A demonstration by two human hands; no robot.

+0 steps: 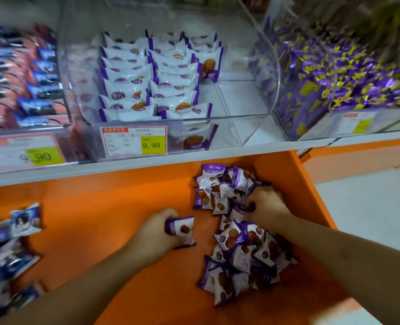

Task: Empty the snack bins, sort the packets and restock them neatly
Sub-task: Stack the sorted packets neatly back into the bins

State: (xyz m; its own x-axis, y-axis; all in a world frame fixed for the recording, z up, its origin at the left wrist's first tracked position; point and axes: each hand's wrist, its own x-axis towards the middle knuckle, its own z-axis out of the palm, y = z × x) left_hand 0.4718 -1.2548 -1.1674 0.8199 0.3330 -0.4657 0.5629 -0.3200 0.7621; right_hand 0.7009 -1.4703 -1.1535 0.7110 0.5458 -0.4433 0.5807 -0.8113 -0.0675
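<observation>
Clear bin (236, 118) part-filled, rowed white packets (147, 90); left hand (158, 233) grips packet (181, 229), right hand (264, 205) (fingers buried) seemingly clutching pile (241, 259).

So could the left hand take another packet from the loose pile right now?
Probably not easily: the left hand already grips a packet, so its fingers are busy. The pile lies just beside it on the orange shelf, with nothing between.
</observation>
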